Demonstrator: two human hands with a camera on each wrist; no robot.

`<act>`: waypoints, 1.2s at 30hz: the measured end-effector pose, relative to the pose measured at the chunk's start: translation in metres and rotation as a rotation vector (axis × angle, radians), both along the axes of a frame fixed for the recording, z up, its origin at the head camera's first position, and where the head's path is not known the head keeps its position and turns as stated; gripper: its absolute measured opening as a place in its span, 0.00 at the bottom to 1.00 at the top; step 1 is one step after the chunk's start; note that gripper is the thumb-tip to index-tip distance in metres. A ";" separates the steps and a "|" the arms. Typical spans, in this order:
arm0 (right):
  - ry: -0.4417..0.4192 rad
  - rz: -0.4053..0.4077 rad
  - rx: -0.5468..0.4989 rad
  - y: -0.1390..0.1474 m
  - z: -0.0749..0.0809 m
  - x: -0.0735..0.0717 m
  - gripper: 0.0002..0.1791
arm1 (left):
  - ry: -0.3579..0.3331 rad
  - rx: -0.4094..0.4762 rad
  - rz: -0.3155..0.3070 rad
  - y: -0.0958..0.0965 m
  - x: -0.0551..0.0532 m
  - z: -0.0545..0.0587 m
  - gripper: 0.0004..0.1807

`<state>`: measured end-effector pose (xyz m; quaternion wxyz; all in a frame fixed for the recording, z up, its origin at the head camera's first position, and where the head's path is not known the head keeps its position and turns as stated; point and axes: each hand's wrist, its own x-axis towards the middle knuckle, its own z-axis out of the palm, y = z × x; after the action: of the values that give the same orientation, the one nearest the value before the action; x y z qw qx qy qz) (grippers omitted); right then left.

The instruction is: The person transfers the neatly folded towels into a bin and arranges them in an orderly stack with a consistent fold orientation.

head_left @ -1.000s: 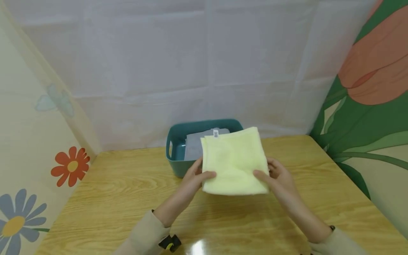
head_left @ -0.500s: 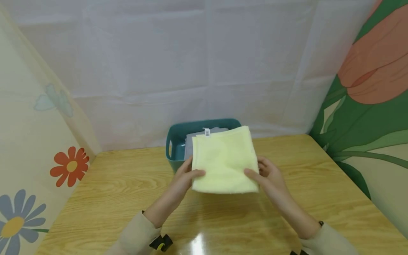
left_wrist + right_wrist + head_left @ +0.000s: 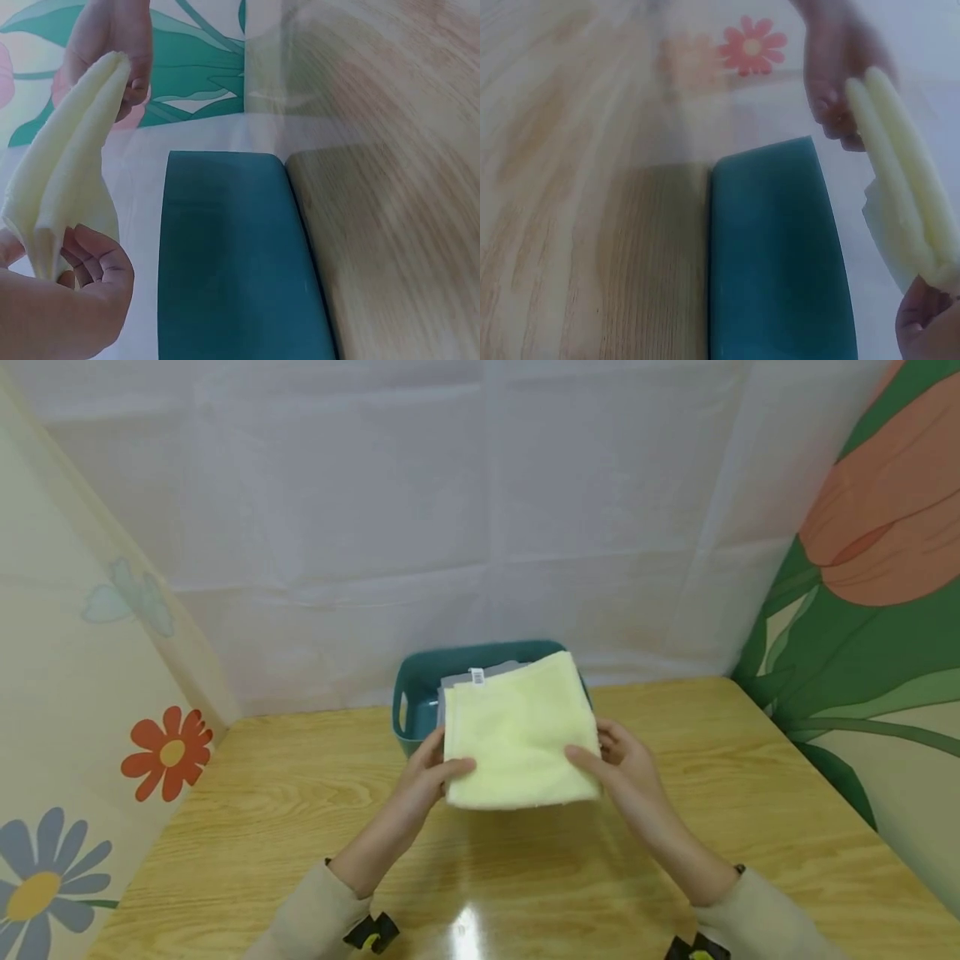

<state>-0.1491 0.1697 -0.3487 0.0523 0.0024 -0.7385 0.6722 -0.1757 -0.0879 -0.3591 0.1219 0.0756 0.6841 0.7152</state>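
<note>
A folded pale yellow towel with a small white label on its far edge is held up between both hands. My left hand grips its left side, thumb on top and fingers beneath. On the right side my right hand pinches it the same way. Behind and partly under the towel in the head view stands a teal basket with grey folded cloth inside, mostly hidden. Both wrist views show the towel's folded layers raised above the level of the basket wall.
The basket stands on a wood-grain table near its back edge. A white sheet hangs behind it. Painted walls with flowers flank the table on both sides.
Both hands have carried the towel to the left and slightly away from me, over the front of the basket. Their grip on it looks the same.
</note>
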 end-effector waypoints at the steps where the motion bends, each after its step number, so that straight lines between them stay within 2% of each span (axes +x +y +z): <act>1: 0.000 0.001 0.001 0.000 0.000 -0.001 0.25 | 0.002 -0.006 0.006 -0.001 -0.001 0.001 0.36; 9: 0.033 0.022 0.020 -0.002 0.000 -0.015 0.26 | 0.000 -0.060 0.011 -0.004 -0.011 0.009 0.36; 20: 0.018 0.048 0.048 -0.006 -0.004 -0.030 0.34 | -0.037 -0.090 0.049 -0.006 -0.023 0.005 0.38; 24: 0.012 0.041 0.063 -0.007 -0.003 -0.037 0.34 | -0.038 -0.093 0.047 -0.006 -0.029 0.006 0.39; 30: 0.033 0.034 0.059 -0.008 0.001 -0.049 0.34 | -0.001 -0.083 0.043 -0.006 -0.039 0.009 0.34; 36: 0.068 0.019 0.048 -0.009 -0.001 -0.057 0.32 | -0.028 -0.081 0.046 -0.005 -0.044 0.012 0.34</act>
<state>-0.2064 0.1604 -0.3493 0.0710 0.0336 -0.7520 0.6544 -0.2194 -0.0925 -0.3475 0.1178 0.0448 0.7122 0.6906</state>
